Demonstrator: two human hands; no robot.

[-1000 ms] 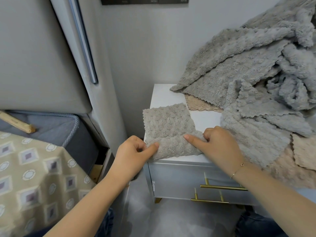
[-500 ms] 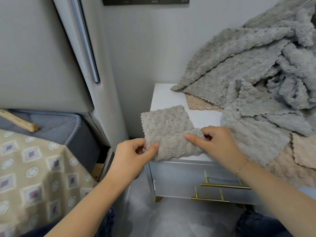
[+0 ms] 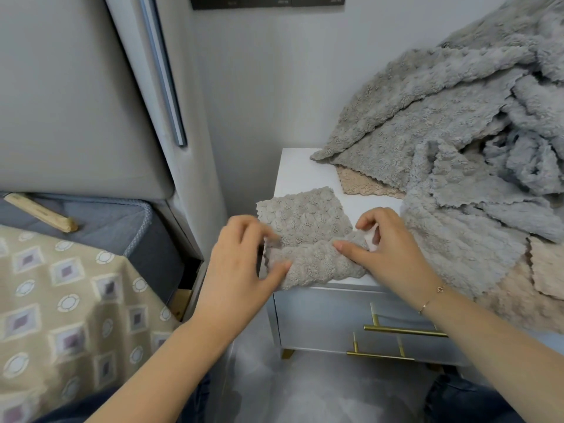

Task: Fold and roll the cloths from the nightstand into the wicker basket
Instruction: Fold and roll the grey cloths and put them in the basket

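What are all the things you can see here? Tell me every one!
small cloth: one, grey, front left of the nightstand top, near edge rolled up
nightstand: one, white top, gold handles
cloth pile: many, grey and beige, heaped on the nightstand's right side
patterned cover: one, tan with squares and circles, lower left
wooden stick: one, light brown, far left
bracelet: one, gold, right wrist
left hand: pinches the roll's left end
right hand: pinches the roll's right end
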